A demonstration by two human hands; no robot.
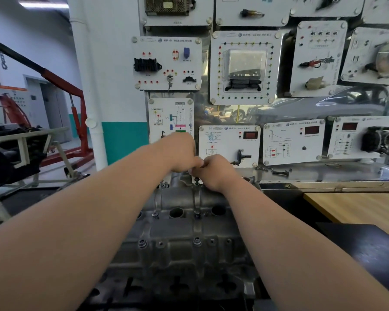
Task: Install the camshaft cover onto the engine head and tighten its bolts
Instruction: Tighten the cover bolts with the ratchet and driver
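Note:
The grey cast camshaft cover (177,199) lies on the engine head (177,254) in front of me. Bolts (197,240) sit in several of its holes along the middle. Both my arms reach to its far edge. My right hand (213,172) has its fingers curled over a dark bolt (197,182) that stands up from the cover's far edge. My left hand (181,153) is curled just beside it, thumb tip against the right hand's fingers. What the left fingers hold is hidden.
Loose bolts (279,172) lie on the metal shelf (323,173) behind the engine. White training panels (229,144) fill the wall behind. A wooden table (357,209) stands to the right, a red engine hoist (76,122) and another engine on a stand (14,151) to the left.

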